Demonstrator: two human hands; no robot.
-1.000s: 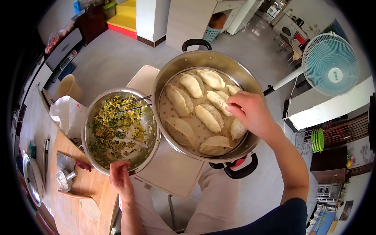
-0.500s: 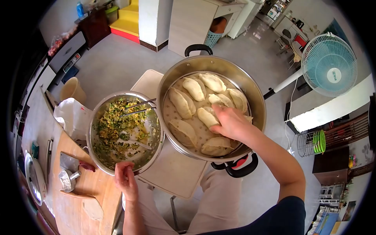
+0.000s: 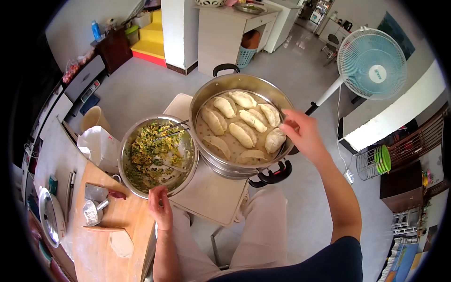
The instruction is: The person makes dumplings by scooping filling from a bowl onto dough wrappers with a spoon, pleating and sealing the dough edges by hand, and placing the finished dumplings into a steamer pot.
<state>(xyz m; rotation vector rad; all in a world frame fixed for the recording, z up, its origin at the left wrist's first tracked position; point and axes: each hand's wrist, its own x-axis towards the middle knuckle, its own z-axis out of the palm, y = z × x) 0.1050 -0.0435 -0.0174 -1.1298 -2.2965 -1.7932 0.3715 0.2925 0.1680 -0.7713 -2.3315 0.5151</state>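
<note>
My right hand (image 3: 304, 134) is at the right rim of a steel steamer pot (image 3: 197, 96), its thumb and fingers apart with nothing between them. Several uncooked dumplings (image 3: 243, 135) rest on the perforated steamer tray (image 3: 237, 152); the dumpling (image 3: 275, 140) at the right lies closest to that hand. My left hand (image 3: 160, 207) is closed, fingers curled and tips together, beside the near rim of a steel mixing bowl (image 3: 123, 157); I see nothing in it. Chopped green and yellow filling (image 3: 152, 145) lies in the bowl with chopsticks (image 3: 171, 134) and a spoon (image 3: 171, 165).
A wooden board (image 3: 115, 218) at the left carries a flat dough wrapper (image 3: 121, 243), a cleaver (image 3: 96, 192) and a small metal flour cup (image 3: 92, 212). Pot and bowl stand on a small table (image 3: 213, 202). A standing fan (image 3: 371, 66) is at the right.
My right hand has lifted off the dumplings and moved right to the pot's rim. My left hand stays by the bowl. The camera view has shifted slightly.
</note>
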